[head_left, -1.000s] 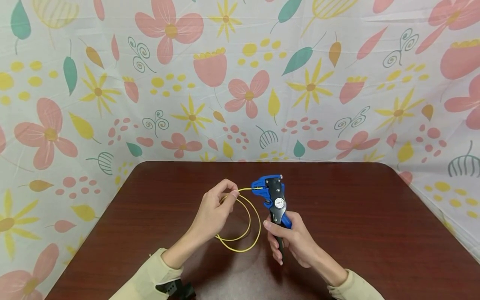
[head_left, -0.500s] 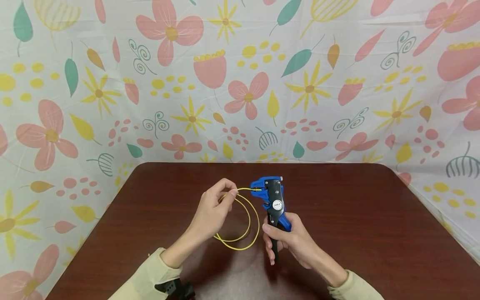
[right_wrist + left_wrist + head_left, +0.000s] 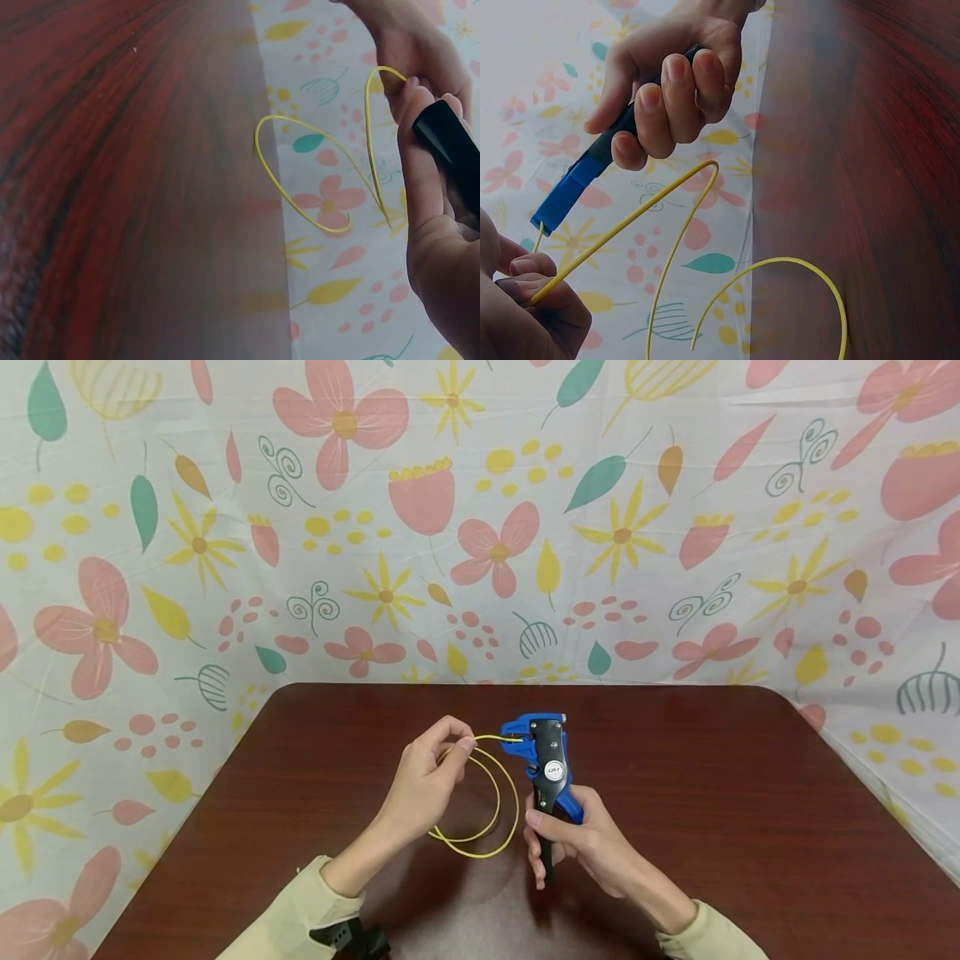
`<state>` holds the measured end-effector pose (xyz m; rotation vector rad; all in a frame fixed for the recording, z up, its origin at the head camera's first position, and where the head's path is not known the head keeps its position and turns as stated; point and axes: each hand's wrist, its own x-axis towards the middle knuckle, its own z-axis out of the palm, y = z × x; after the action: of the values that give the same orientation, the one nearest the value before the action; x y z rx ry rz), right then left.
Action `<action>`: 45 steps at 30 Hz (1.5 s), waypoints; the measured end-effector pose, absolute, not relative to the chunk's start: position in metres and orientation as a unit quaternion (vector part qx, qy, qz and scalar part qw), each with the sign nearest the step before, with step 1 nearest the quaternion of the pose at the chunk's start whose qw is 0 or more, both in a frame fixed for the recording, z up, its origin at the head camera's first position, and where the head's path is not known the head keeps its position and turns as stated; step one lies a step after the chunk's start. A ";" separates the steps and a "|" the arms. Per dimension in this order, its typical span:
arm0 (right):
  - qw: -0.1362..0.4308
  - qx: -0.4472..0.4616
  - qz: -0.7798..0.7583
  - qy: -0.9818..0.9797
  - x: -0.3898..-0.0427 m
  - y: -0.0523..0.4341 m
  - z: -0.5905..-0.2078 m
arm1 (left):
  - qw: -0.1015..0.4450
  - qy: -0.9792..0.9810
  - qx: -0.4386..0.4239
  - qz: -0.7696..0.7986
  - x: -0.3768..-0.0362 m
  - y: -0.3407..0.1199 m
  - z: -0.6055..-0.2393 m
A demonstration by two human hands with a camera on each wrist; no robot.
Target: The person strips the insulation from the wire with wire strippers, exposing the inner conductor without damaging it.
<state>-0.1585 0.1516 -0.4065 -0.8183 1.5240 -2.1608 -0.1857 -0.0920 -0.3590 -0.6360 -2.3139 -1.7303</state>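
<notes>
The left hand [image 3: 429, 781] pinched the yellow wire [image 3: 480, 814] between thumb and forefinger, just above its two loops, which hung under the hand toward the dark wooden table [image 3: 712, 793]. The short end of the wire went right from those fingers into the blue head of the wire stripper [image 3: 546, 758]. The right hand [image 3: 581, 852] was closed around the stripper's handles, just beside the loops.

The surface [image 3: 712, 793] looks like dark, smooth wood with a soft sheen. The stripper [image 3: 546, 760] has a blue plastic head and a matt metal plate. The yellow wire [image 3: 495, 827] has smooth plastic insulation. The flowered backdrop [image 3: 480, 527] is creased matt cloth.
</notes>
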 end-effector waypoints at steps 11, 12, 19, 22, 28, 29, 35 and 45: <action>0.178 -0.286 -0.768 0.544 -0.158 0.150 -0.406 | 0.092 -0.783 -0.211 -0.578 -0.187 -0.090 -0.362; 0.176 -0.286 -0.768 0.546 -0.158 0.150 -0.406 | 0.091 -0.784 -0.211 -0.577 -0.187 -0.090 -0.362; 0.175 -0.267 -0.768 0.555 -0.158 0.148 -0.405 | 0.091 -0.788 -0.213 -0.571 -0.186 -0.090 -0.362; 0.172 -0.266 -0.771 0.553 -0.158 0.148 -0.404 | 0.089 -0.788 -0.215 -0.571 -0.186 -0.090 -0.361; 0.168 -0.262 -0.775 0.550 -0.158 0.149 -0.403 | 0.084 -0.789 -0.218 -0.569 -0.185 -0.089 -0.361; 0.168 -0.262 -0.774 0.551 -0.158 0.149 -0.403 | 0.084 -0.789 -0.219 -0.568 -0.185 -0.089 -0.361; 0.167 -0.258 -0.774 0.554 -0.157 0.149 -0.401 | 0.081 -0.785 -0.220 -0.573 -0.184 -0.087 -0.360; 0.175 -0.265 -0.780 0.539 -0.156 0.150 -0.402 | 0.077 -0.784 -0.224 -0.574 -0.183 -0.087 -0.360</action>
<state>-0.1560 0.1501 -0.4020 -0.7502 1.5281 -2.2114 -0.1826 -0.0865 -0.3599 -0.6716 -2.3488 -1.7188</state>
